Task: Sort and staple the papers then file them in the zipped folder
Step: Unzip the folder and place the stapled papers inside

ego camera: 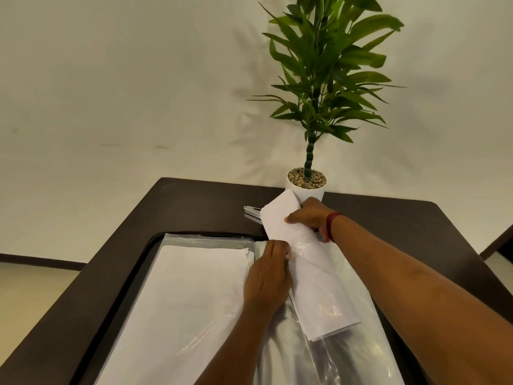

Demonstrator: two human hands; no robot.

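A clear plastic zipped folder (344, 351) lies open on the dark table, its left half holding a flat stack of white papers (183, 295). My right hand (312, 216) grips the far end of a second bundle of white papers (319, 287), whose lower part sits under the folder's transparent right flap. My left hand (268, 279) pinches the edge of that flap near the middle fold. A silver stapler (252, 211) lies just behind the bundle, mostly hidden by the paper.
A potted green plant in a white pot (305, 187) stands at the table's far edge, right behind my right hand. The dark table (194, 207) ends at a pale wall; its left edge drops to the floor.
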